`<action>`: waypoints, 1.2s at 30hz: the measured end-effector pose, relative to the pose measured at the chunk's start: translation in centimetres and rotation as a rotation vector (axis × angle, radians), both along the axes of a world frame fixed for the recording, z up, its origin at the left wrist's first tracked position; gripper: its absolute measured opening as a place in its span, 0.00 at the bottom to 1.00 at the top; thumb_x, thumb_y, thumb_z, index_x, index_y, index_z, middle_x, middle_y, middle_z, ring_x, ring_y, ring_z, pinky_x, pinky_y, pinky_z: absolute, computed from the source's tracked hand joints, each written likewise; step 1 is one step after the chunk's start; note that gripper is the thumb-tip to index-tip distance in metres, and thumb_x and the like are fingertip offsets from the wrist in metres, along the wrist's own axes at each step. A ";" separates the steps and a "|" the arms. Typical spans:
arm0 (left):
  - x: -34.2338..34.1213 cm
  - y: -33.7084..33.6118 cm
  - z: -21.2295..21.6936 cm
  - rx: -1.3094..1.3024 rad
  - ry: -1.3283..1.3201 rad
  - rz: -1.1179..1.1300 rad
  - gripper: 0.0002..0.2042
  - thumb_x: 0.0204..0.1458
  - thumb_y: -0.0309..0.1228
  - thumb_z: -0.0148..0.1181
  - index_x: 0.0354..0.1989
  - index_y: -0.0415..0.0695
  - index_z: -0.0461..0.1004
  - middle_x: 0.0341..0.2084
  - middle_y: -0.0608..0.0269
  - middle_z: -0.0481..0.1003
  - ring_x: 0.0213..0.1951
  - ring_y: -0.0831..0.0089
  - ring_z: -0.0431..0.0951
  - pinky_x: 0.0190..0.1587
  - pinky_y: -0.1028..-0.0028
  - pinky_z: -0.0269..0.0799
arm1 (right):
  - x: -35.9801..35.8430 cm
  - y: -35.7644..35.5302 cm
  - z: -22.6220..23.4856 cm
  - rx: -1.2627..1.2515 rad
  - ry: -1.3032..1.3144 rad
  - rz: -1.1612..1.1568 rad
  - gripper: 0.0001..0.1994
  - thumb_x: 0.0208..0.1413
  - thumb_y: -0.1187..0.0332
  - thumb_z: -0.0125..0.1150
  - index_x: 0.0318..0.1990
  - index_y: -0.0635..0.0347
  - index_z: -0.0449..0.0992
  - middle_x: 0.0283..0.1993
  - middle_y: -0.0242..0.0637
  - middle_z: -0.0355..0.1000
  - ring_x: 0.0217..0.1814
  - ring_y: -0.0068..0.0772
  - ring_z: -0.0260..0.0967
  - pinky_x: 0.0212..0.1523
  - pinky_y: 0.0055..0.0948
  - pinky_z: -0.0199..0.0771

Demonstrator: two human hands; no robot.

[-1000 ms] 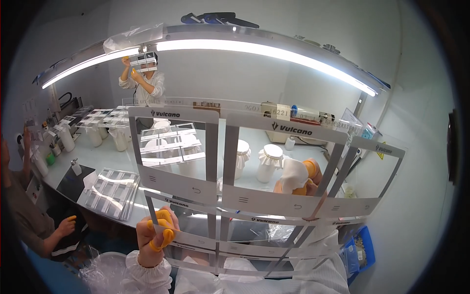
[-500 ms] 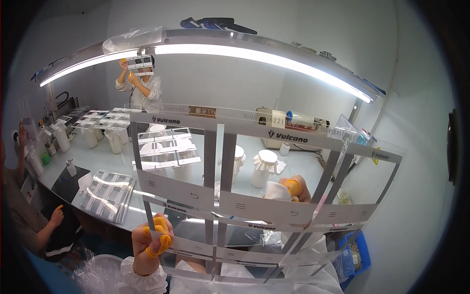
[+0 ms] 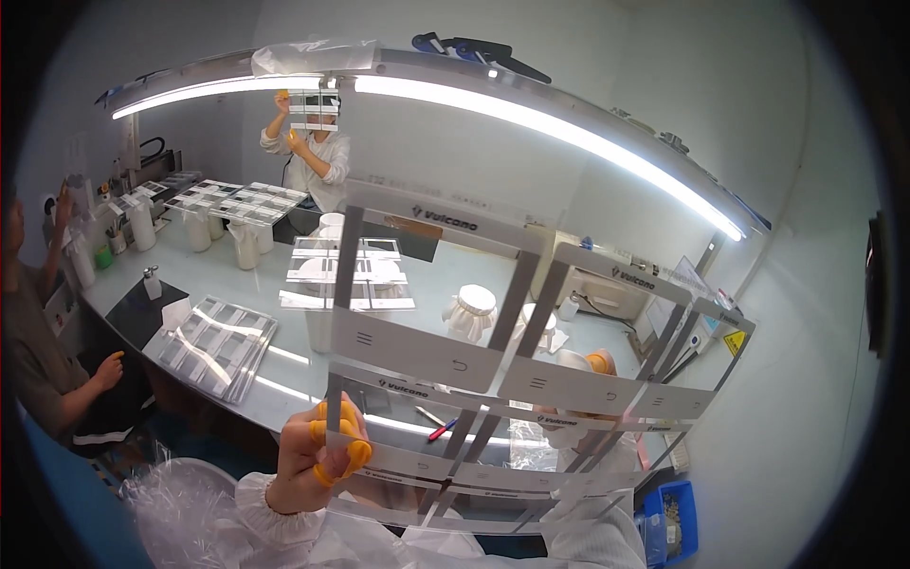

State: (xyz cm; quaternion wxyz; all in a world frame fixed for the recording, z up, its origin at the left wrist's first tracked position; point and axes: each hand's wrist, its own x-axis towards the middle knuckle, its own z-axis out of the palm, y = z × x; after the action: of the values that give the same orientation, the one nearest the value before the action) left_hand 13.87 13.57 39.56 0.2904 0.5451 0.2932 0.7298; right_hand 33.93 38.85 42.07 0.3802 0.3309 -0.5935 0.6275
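My left hand (image 3: 320,453), with orange finger cots, is closed on the left edge of a large clear sheet (image 3: 422,346). The sheet carries several clear windows framed by grey and white printed bands. It is raised in front of me, tilted, above the table's near edge. Behind it, toward the right, is my right hand (image 3: 603,368), also with an orange finger cot and partly covered by a white band. A white, cloth-like piece (image 3: 572,359) shows at its fingers. Through the sheet I see white jars (image 3: 471,309) with cloth tops.
A stack of similar panels (image 3: 213,349) lies at the table's left, and more panels (image 3: 237,202) rest on white jars. A long lamp (image 3: 550,128) spans overhead. Across the table a person (image 3: 320,171) holds up a panel; another person (image 3: 57,370) is at left. A blue bin (image 3: 675,522) stands lower right.
The view has shifted, so the table and people appear farther right. The sheet has turned to a steeper slant. My left hand keeps its grip; my right hand stays behind the sheet.
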 end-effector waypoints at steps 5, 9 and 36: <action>-0.4 0.8 -0.6 0.205 0.137 0.012 0.13 0.47 0.39 0.55 0.24 0.41 0.72 0.21 0.62 0.67 0.25 0.73 0.64 0.25 0.78 0.58 | -3.8 -0.4 0.4 0.064 -0.017 0.092 0.16 0.48 0.66 0.54 0.44 0.62 0.62 0.42 0.46 0.64 0.40 0.36 0.67 0.36 0.28 0.72; 0.9 1.7 -0.9 0.257 0.173 0.011 0.12 0.46 0.39 0.56 0.25 0.41 0.73 0.19 0.63 0.67 0.24 0.72 0.62 0.25 0.77 0.58 | -5.3 -0.4 0.3 0.109 -0.024 0.150 0.16 0.49 0.67 0.54 0.43 0.62 0.62 0.42 0.45 0.65 0.40 0.35 0.67 0.37 0.28 0.71; 2.2 1.7 -0.7 -0.013 0.071 -0.180 0.14 0.46 0.40 0.57 0.23 0.40 0.71 0.21 0.63 0.67 0.26 0.74 0.65 0.28 0.76 0.61 | 1.3 -8.0 3.6 -0.351 -0.171 -0.162 0.10 0.50 0.68 0.54 0.37 0.64 0.66 0.40 0.42 0.66 0.36 0.31 0.68 0.35 0.25 0.69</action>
State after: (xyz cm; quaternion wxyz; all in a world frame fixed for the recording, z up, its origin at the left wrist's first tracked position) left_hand 16.05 15.31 38.83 0.3475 0.5929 0.2579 0.6791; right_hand 35.23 30.82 45.64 0.4296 0.1563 -0.5297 0.7145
